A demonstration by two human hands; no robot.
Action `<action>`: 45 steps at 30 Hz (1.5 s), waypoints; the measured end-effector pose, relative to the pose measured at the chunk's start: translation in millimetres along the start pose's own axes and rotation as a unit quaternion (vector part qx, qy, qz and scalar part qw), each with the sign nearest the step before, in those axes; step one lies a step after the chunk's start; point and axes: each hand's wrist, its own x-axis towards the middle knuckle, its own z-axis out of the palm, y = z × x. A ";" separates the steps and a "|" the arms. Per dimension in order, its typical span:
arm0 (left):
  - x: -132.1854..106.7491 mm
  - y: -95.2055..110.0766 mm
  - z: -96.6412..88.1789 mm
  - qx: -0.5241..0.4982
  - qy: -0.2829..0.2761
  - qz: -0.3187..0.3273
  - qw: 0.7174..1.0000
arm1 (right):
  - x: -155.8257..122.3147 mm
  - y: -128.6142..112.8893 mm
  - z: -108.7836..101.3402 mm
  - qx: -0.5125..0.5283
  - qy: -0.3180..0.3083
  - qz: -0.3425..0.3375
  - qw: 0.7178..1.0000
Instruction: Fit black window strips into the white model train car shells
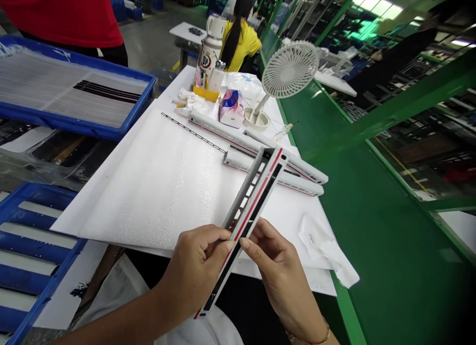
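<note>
A long model train-car shell (pixel 256 189), white with a red stripe and a black window strip, is held above the white foam sheet (pixel 156 186). My left hand (pixel 195 270) wraps its lower part with thumb and fingers closed round it. My right hand (pixel 280 273) pinches the same shell from the right side with thumb and forefinger. Two more train shells (pixel 286 174) lie on the foam farther back, with a thin black strip (pixel 193 133) to their left.
A small white desk fan (pixel 288 72), a tissue pack (pixel 231 108) and a flask (pixel 208 50) stand at the table's far end. Blue trays (pixel 78 124) sit at left. A green conveyor belt (pixel 375 236) runs along the right. Other people work behind.
</note>
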 end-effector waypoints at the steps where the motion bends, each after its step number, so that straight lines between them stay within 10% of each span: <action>1: 0.7 1.0 0.3 0.008 0.002 0.008 1.000 | 0.5 -1.8 -1.8 -0.001 -0.003 0.006 1.000; 13: 8.7 3.2 8.6 0.050 0.012 0.068 0.996 | -0.1 8.2 3.3 -0.034 0.094 -0.037 0.994; 21: 14.7 15.6 -0.2 0.056 -0.003 0.046 0.997 | 6.5 -0.8 2.7 0.027 0.015 -0.035 0.999; 45: 11.8 25.1 4.7 0.240 0.020 0.178 0.954 | 15.4 10.6 -4.6 0.171 0.075 -0.027 0.982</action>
